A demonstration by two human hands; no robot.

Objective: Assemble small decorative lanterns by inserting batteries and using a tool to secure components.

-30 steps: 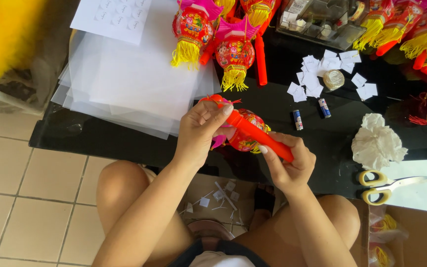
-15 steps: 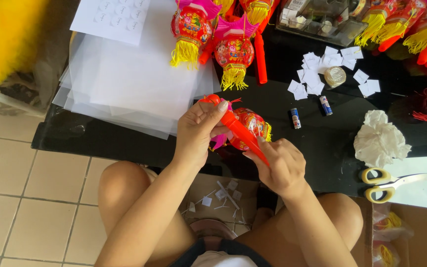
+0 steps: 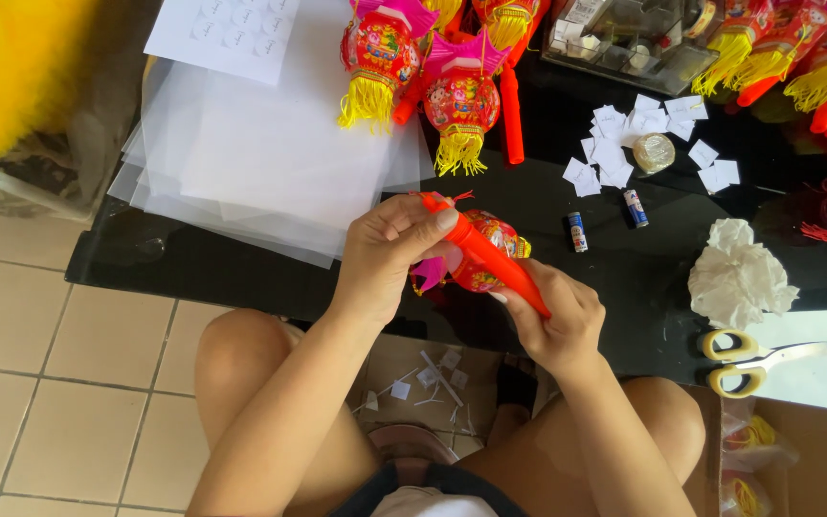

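Observation:
Over the near edge of a black glass table (image 3: pixel 241 287), my left hand (image 3: pixel 390 254) pinches the upper end of an orange plastic stick (image 3: pixel 490 257). My right hand (image 3: pixel 552 321) grips the stick's lower end. A small round red-and-yellow lantern (image 3: pixel 495 251) with pink trim sits just behind the stick, between both hands and partly hidden by them.
Two finished lanterns (image 3: pixel 423 67) with yellow tassels lie at the back, several more at the far right (image 3: pixel 787 57). Clear plastic sheets (image 3: pixel 260 163) cover the left of the table. Nearby are white paper squares (image 3: pixel 624 144), two small batteries (image 3: pixel 605 220), crumpled tissue (image 3: pixel 739 273) and yellow-handled scissors (image 3: pixel 748 359).
My right hand has slid a little down and right along the orange stick. The left hand stays at the top end of the stick.

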